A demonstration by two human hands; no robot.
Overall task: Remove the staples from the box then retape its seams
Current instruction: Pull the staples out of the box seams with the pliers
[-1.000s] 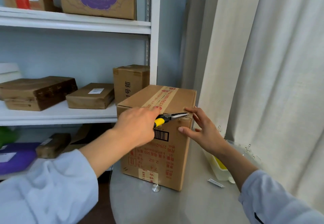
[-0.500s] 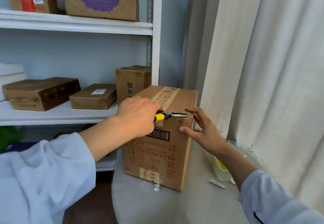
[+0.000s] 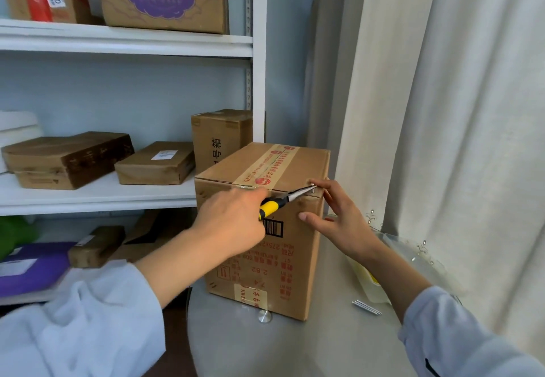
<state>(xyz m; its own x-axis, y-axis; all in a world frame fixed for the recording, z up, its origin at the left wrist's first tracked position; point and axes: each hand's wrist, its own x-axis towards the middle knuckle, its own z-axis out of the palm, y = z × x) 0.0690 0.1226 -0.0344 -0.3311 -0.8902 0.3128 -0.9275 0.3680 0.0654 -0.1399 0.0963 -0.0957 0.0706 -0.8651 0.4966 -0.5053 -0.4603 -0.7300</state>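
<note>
A tall brown cardboard box (image 3: 295, 258) with printed tape along its top seam stands on a round grey table (image 3: 295, 347). My left hand (image 3: 233, 223) grips yellow-handled needle-nose pliers (image 3: 283, 201). Their metal tips reach the box's top right front edge, where a small staple (image 3: 312, 189) shows. My right hand (image 3: 339, 220) rests with straight fingers against the box's right front corner, its index fingertip at the plier tips and the thumb on the front face.
White shelves (image 3: 118, 193) on the left hold several cardboard parcels, one upright box (image 3: 218, 137) just behind the task box. A few loose staples or nails (image 3: 367, 307) and a clear plastic container (image 3: 392, 264) lie on the table at right. A pale curtain (image 3: 457, 140) hangs close by.
The plier tips have shifted slightly right along the top edge toward the corner. My right hand keeps bracing the box, its index finger now touching the tips.
</note>
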